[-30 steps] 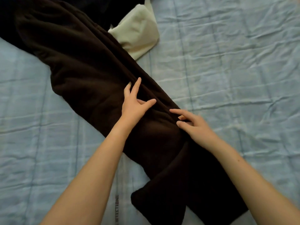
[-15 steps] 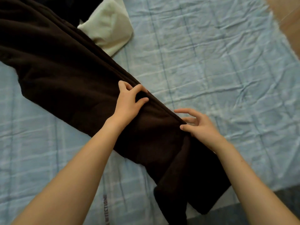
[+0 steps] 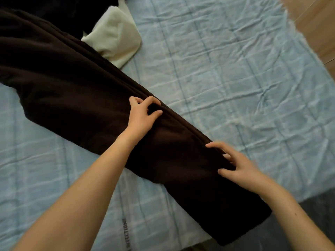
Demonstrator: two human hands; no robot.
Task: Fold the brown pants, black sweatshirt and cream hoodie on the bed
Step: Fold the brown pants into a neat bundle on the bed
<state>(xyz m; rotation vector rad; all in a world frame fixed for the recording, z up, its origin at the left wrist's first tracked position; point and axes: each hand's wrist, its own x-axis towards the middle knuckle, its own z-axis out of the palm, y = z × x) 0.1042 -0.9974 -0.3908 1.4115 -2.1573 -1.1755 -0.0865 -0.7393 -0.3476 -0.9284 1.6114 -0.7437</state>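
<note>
A fold on the far edge of the brown pants is pinched by the left grip. Lower right, the same edge is hooked by the right grip, probably to square the legs. The pants are stretched diagonally across the bed, with the cream hoodie and black sweatshirt upper left and wooden floor upper right.

Clearly a bedroom in a home. Given away by a bed under a wrinkled pale-blue checked cover, strewn with everyday clothes: brown pants and a cream hoodie. Edged at far right by wood-plank floor.
</note>
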